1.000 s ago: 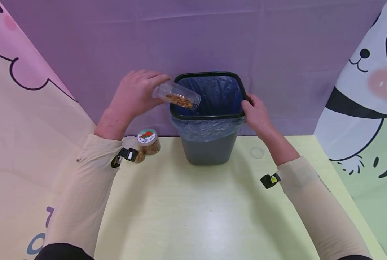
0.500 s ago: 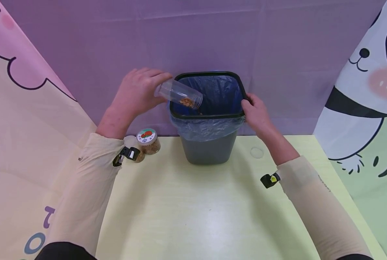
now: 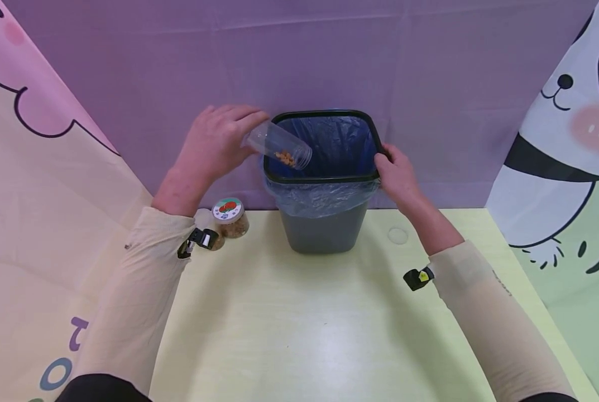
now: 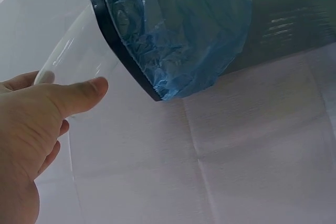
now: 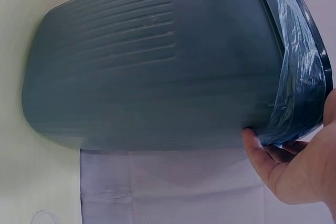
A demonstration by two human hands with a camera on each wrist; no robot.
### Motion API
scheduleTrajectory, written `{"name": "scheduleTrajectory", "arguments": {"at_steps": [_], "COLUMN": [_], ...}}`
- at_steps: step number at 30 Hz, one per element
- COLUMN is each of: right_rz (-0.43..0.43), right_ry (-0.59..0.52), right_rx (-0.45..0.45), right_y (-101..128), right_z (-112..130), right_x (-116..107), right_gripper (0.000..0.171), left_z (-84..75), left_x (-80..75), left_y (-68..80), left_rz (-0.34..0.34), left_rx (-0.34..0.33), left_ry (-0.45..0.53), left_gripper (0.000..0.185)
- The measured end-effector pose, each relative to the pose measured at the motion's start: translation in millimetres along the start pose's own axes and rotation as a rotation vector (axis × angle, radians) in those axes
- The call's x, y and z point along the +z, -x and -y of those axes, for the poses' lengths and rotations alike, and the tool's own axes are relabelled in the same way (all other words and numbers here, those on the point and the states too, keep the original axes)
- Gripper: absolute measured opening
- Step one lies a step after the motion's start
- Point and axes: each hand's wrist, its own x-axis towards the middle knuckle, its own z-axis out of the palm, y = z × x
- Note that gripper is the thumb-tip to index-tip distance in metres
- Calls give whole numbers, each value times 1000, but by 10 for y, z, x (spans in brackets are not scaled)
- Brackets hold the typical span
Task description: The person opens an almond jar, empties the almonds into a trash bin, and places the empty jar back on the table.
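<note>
A grey waste bin (image 3: 323, 231) lined with a blue bag (image 3: 336, 142) stands at the back of the yellow-green table (image 3: 304, 335). My left hand (image 3: 214, 145) grips a clear plastic jar (image 3: 279, 146), tilted mouth-down over the bin's left rim, with a few brown bits left near its mouth. In the left wrist view my thumb (image 4: 79, 95) presses the clear jar (image 4: 79, 61) beside the bin's black rim (image 4: 113, 40). My right hand (image 3: 397, 176) holds the bin's right rim, its fingers (image 5: 273, 158) curled under the edge of the bin (image 5: 157, 61).
Two small jars of brown bits, one with a red-and-white lid (image 3: 228, 209), stand on the table left of the bin, behind my left sleeve. A round clear lid (image 3: 397, 235) lies right of the bin. Purple cloth hangs behind; cartoon panels flank both sides.
The jar has tipped a little steeper and most of its brown contents have gone out into the bin. My right hand has stayed on the rim.
</note>
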Motion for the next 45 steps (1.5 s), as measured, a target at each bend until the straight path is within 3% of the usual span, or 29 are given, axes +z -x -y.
{"name": "scheduleTrajectory", "arguments": {"at_steps": [9, 18, 33, 38, 41, 45], "right_rz": [-4, -6, 1, -7, -11, -3], "right_ry": [12, -5, -9, -2, 0, 11], "right_rx": [-7, -3, 7, 0, 2, 15], "right_y": [12, 27, 78, 67, 69, 81], "right_z": [9, 5, 11, 25, 17, -6], "right_x": [22, 25, 13, -1, 1, -2], "right_gripper": [52, 52, 52, 52, 52, 51], "left_z": [7, -16, -73, -86, -85, -92], "left_x": [43, 44, -5, -81, -76, -3], "left_y": [42, 45, 8, -60, -82, -65], "left_rz": [-29, -102, -151, -228, -216, -142], "left_rx": [32, 48, 31, 8, 15, 51], "left_ry": [-39, -77, -107, -142, -152, -138], "left_gripper": [62, 58, 53, 46, 45, 51]}}
